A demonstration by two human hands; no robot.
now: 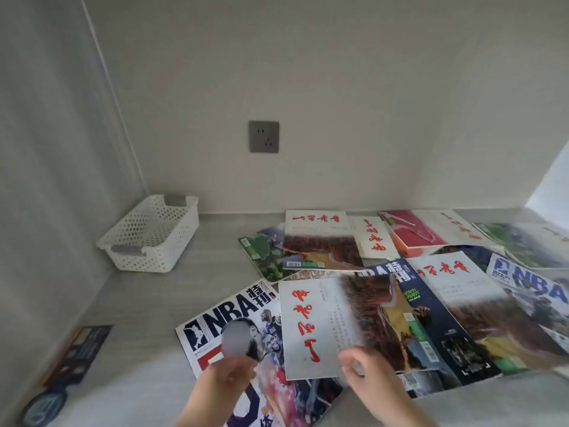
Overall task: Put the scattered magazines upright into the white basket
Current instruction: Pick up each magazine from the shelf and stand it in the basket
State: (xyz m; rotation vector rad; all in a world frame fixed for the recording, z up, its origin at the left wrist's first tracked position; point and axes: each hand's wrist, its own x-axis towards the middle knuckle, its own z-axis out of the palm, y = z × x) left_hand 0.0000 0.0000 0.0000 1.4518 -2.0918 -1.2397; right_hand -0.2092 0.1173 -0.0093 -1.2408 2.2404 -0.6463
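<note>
1. The right hand (360,372) was seen pinching the near edge of the white magazine (320,325). Whether the left hand (231,375), held over the NBA magazine (234,315), gripped anything could not be told through the blur.
2. Held by one edge only, the white magazine was judged likely to sag or slip.
3. The overlapping magazines (431,288) beyond could be dragged along with it.
4. The white basket (151,235) stood well apart, far left by the wall. With such low sides, a lone magazine was judged liable to topple.
</note>
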